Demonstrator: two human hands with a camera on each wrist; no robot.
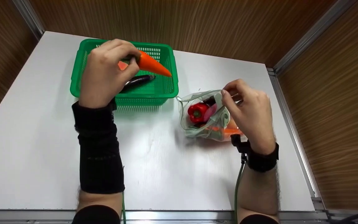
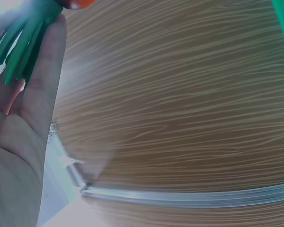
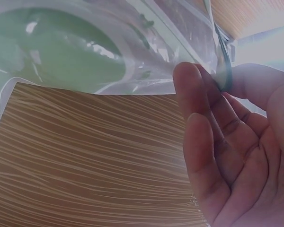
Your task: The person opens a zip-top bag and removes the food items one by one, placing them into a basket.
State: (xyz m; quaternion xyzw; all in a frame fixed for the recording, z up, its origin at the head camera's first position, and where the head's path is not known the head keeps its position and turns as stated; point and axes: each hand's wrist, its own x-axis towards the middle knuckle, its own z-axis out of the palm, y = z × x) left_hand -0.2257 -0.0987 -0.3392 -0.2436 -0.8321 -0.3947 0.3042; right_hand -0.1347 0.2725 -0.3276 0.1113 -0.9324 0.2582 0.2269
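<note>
- The left hand (image 1: 108, 70) pinches a long orange toy-like carrot with a green leafy top (image 1: 154, 64) by its green end.
- The carrot sticks out past the thumb and first finger. Its thin tip points right and a bit toward the person.
- From the head view, the carrot is over a green plastic basket with little holes (image 1: 148, 96).
- In the left wrist view, the green leaf strips (image 2: 23, 45) hang down between the thumb and the fingers, and a bit of orange peeks out above.
- The right hand (image 1: 250, 109) pinches the top edge of a soft see-through bag with pale green parts (image 1: 218, 100) between its thumb and first finger. The other fingers bend in.
- A big pale green oval (image 3: 61, 52) shows at the bag in the right wrist view. Small dark green marks near it are too blurry to read.
- Inside the bag are a shiny red pepper (image 1: 194, 111), a pink thing beside it, a dark thing behind, and something long and orange low down.
- The basket holds a shiny dark purple eggplant (image 1: 140, 81) and a pinkish-red thing partly hidden by the left hand.
- The bag sits right of the basket, just beside it, on the white bench (image 1: 157, 177).
- Faint marks on the black left sleeve (image 1: 99, 168) are too small to read.
</note>
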